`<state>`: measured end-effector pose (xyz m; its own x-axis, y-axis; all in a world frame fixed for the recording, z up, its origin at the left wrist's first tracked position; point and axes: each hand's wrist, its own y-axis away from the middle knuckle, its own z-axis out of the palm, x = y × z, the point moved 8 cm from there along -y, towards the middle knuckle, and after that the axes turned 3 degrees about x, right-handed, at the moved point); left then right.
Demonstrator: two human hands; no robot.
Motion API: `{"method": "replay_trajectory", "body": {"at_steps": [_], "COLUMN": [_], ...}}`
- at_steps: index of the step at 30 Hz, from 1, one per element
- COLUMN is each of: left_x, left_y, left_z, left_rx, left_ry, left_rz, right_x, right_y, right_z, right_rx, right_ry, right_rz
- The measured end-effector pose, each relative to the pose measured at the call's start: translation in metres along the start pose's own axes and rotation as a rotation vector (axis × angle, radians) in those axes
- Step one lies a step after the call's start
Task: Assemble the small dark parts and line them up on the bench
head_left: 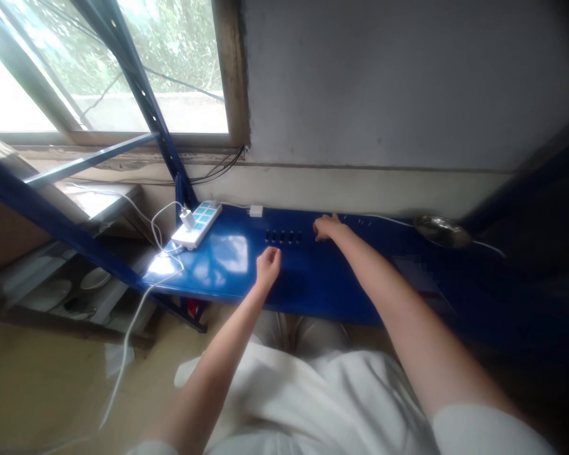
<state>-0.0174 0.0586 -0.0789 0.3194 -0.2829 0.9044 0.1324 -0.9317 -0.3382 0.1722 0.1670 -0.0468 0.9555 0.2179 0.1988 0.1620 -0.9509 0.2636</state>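
Several small dark cylindrical pieces [282, 237] stand in a row on the blue tabletop [322, 278]. Just below the row, my left hand [269, 262] is closed with its fingers curled together; anything inside it is hidden. My right hand [326, 227] reaches to the right of the row, near the back of the table, with its fingers bent and pressed together. What it holds, if anything, is too small to make out. Beyond it, a few tiny light pieces [361, 222] lie on the table.
A white power strip [196, 225] with a plugged-in adapter lies at the left, its cable hanging over the edge. A white charger [256, 211] sits at the back. At the right is a shiny metal dish [442, 231]. A blue metal frame [146, 101] rises at the left.
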Motion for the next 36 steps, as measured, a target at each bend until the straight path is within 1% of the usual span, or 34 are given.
{"method": "replay_trajectory", "body": {"at_steps": [3, 6, 8, 17, 22, 27, 32, 34, 36], "left_x": [0.001, 0.002, 0.002, 0.001, 0.0, -0.001, -0.001, 0.0, 0.004], "left_y": [0.0, 0.0, 0.0, 0.0, 0.0, 0.0, 0.0, -0.001, -0.002], "left_z": [0.0, 0.0, -0.001, -0.001, -0.001, 0.0, 0.0, -0.001, -0.001], "left_rx": [-0.005, -0.004, 0.007, 0.016, 0.017, 0.016, 0.025, 0.039, 0.038], "left_ry": [0.007, 0.013, 0.009, -0.01, -0.019, -0.004, 0.007, 0.017, 0.032], "left_rz": [-0.003, -0.005, -0.005, 0.003, 0.008, 0.012, 0.027, 0.034, 0.047], "right_x": [-0.004, -0.015, -0.023, -0.041, -0.05, -0.052, -0.043, -0.039, -0.037], "right_y": [-0.002, -0.003, -0.003, 0.0, 0.003, 0.006, 0.017, 0.024, 0.034], "right_z": [-0.005, -0.013, -0.017, -0.019, -0.021, -0.02, -0.018, -0.022, -0.032], "right_rx": [0.07, 0.159, 0.189, 0.166, 0.175, 0.181, 0.19, 0.214, 0.271], "right_ry": [-0.031, -0.077, -0.105, -0.211, -0.184, -0.181, -0.281, -0.321, -0.364], "right_rz": [-0.055, -0.149, -0.19, -0.213, -0.241, -0.208, -0.145, -0.139, -0.149]}}
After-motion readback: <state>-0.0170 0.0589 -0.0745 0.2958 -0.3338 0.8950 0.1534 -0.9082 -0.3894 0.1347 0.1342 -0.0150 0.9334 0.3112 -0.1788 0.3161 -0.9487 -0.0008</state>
